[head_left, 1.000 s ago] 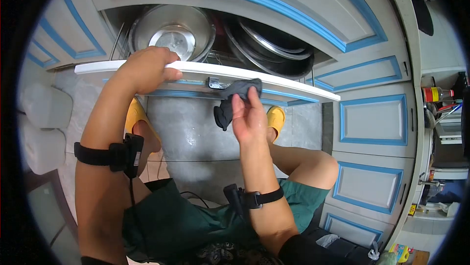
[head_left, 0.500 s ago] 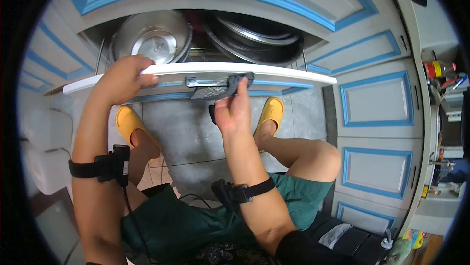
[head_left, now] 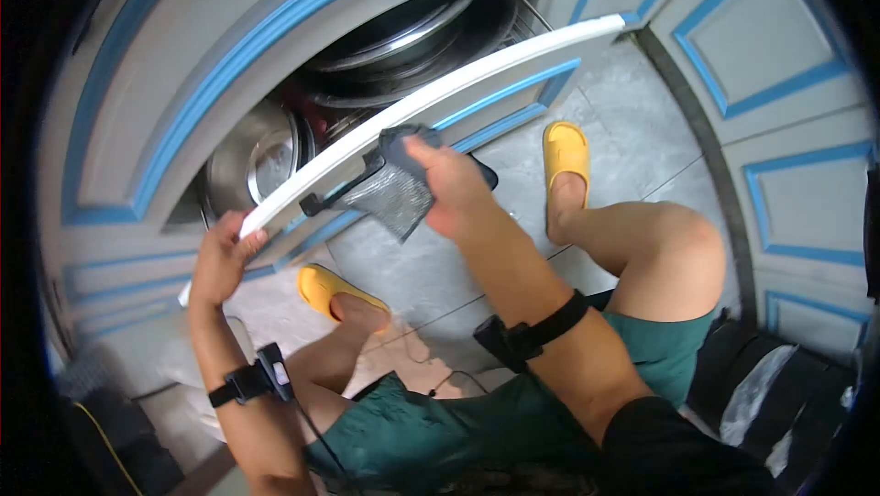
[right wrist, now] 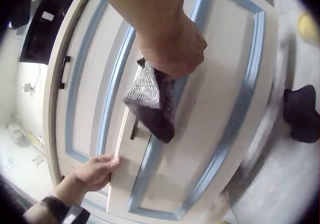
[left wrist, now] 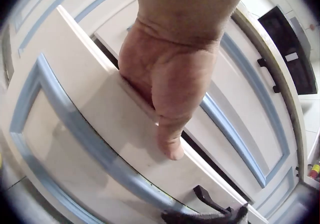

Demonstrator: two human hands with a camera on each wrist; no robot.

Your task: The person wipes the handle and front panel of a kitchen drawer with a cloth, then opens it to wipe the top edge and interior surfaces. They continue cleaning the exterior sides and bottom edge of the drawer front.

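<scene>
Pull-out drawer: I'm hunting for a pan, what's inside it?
A steel bowl and stacked large steel pans show; the drawer front and cabinet hide anything lower or deeper.

The head view looks steeply down, tilted, with the drawer front crossing the upper middle of the frame diagonally. The left wrist view sits close against that panel, the right wrist view slightly farther back; all three share the dark cloth
</scene>
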